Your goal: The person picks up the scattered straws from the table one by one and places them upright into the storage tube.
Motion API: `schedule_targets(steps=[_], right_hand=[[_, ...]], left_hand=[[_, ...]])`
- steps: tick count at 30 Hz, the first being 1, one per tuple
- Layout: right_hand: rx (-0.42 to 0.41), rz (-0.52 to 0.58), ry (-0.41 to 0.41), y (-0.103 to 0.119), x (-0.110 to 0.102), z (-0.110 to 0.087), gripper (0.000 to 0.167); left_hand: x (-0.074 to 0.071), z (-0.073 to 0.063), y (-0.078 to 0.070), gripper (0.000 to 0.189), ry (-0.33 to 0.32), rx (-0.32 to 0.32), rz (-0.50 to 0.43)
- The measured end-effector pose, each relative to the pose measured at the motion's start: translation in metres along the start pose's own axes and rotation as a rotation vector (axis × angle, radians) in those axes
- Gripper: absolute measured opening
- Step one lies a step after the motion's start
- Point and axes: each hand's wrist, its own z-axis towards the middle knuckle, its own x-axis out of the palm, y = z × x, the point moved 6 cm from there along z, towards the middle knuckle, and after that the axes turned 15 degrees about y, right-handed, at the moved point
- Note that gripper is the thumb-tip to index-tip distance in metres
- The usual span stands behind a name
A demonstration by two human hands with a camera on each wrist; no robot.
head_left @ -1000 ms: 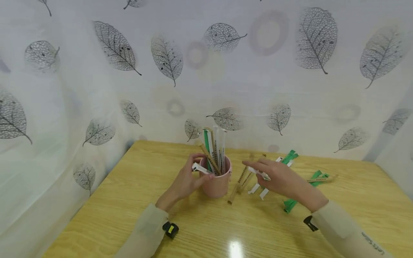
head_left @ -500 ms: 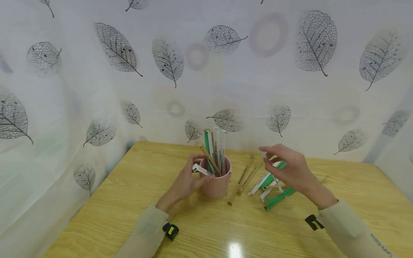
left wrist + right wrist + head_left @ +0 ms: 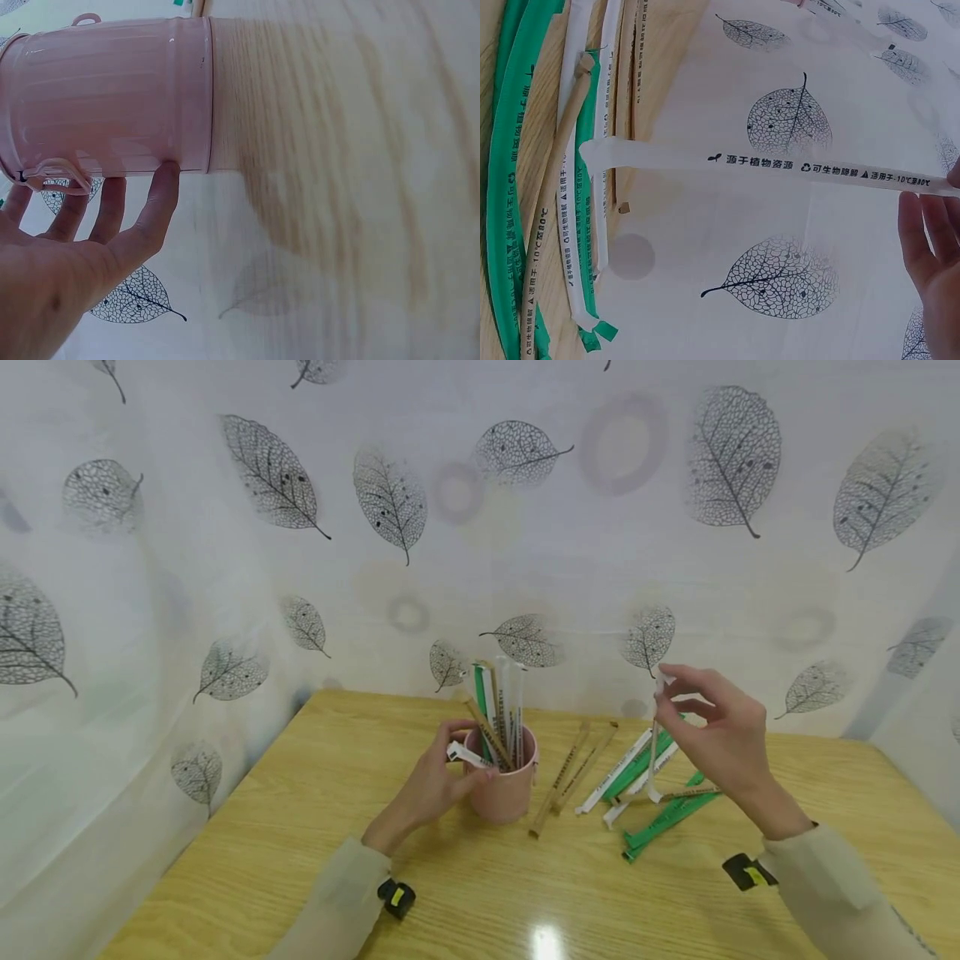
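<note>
My left hand (image 3: 426, 781) holds a small pink bucket (image 3: 504, 795) on the table, thumb near the rim and fingers along its side. In the left wrist view, the fingers touch the bucket wall (image 3: 120, 97) beside a looped handle. Several wrapped straws (image 3: 491, 710) stand in the bucket, in green, white, brown and clear. One white straw (image 3: 468, 754) leans out over the rim by my left hand. My right hand (image 3: 723, 727) pinches a white wrapped straw (image 3: 817, 169) near one end. It hangs down over the loose straws, with printing along it.
Loose wrapped straws lie on the wooden table (image 3: 360, 727), right of the bucket: brown ones (image 3: 558, 781), white ones (image 3: 615, 772) and green ones (image 3: 667, 827), partly overlapping. A leaf-patterned curtain (image 3: 480, 552) stands behind and to the sides of the table.
My right hand has moved right and upward with the white straw, which now hangs from the fingertips. Green straws on the right have shifted. The left hand and bucket stay put.
</note>
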Motion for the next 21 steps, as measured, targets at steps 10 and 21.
schedule_targets(steps=[10, 21], right_hand=[[0.009, 0.001, -0.019, 0.009, 0.001, 0.033, 0.044], [0.031, 0.159, -0.071, 0.029, 0.021, 0.076, 0.038]], left_hand=[[0.001, 0.001, 0.001, 0.068, 0.011, -0.010, -0.003], [0.000, 0.000, -0.001, 0.068, 0.009, 0.002, -0.002]])
